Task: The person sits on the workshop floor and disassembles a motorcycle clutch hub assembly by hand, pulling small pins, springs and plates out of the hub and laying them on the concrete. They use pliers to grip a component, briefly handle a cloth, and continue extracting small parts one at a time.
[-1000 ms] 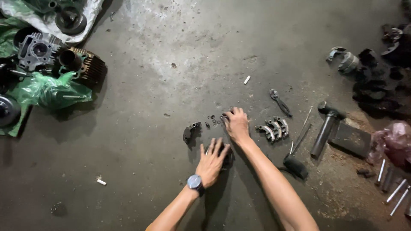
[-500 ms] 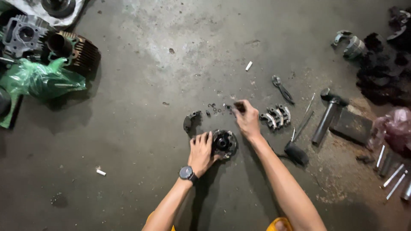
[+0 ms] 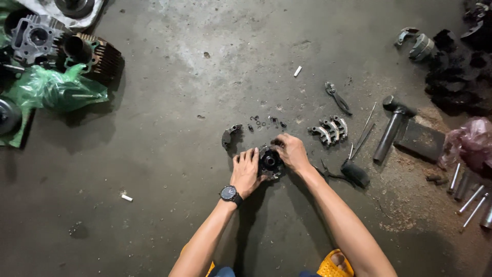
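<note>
Head view, looking straight down on a stained concrete floor (image 3: 169, 154). At the bottom edge of the frame: a yellow sandal (image 3: 335, 264) and both bare forearms reaching upward into the picture. Left wrist carries a dark wristwatch (image 3: 229, 194).

Just below frame centre: left hand (image 3: 247, 172) and right hand (image 3: 290, 153) flank a small round dark metal part (image 3: 270, 162) that sits on the floor between them. Left fingers (image 3: 250, 155) lie together, curled against the part's left side. Right fingers (image 3: 280, 143) are bent and closed over its upper right rim. Both hands touch the part.

Right of the hands, near: a black-handled tool (image 3: 354, 173). Just above the hands: a scatter of small dark washers and bits (image 3: 266, 122), with a curved dark shoe piece (image 3: 228, 136) to their left. Upper right of the hands: a row of curved metal shoes (image 3: 329, 130), then pliers (image 3: 337, 97) above them.

Farther right: a dark metal cylinder (image 3: 390, 131) beside a flat dark block (image 3: 421, 139); silver rods (image 3: 469, 197) at the right edge, below a pinkish bag (image 3: 472, 143).

Upper left of the frame, well apart: green plastic bag (image 3: 54, 90), finned engine cylinder (image 3: 100, 56), grey cylinder head (image 3: 33, 38).
</note>
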